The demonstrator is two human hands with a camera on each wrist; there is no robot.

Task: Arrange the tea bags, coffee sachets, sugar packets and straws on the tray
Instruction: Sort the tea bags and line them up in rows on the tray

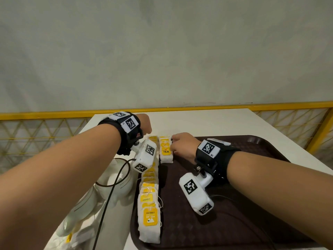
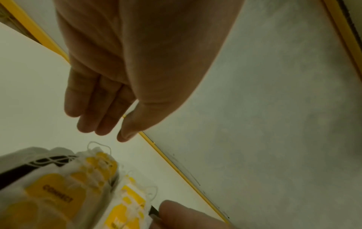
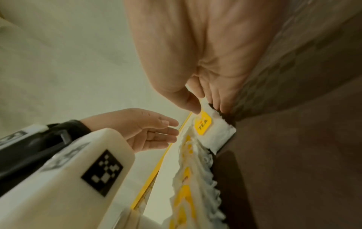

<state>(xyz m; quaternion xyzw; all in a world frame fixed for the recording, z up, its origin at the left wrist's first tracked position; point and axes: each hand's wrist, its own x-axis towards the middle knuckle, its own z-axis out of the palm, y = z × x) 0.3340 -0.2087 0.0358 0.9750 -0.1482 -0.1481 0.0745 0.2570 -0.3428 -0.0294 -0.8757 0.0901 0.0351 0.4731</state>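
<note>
A long row of white tea bags with yellow tags lies overlapped along the left side of the dark brown tray. Beside its far end sits a short stack of tea bags with a "TEA" tag on top. My right hand pinches this stack between thumb and fingers at its far end. My left hand hovers just above the far end of the row. In the left wrist view the left hand has straight fingers and holds nothing.
The tray sits on a white table backed by a yellow rail and a pale wall. A glossy white container with a black cable across it stands left of the tray. More yellow-tagged packets lie at the lower left.
</note>
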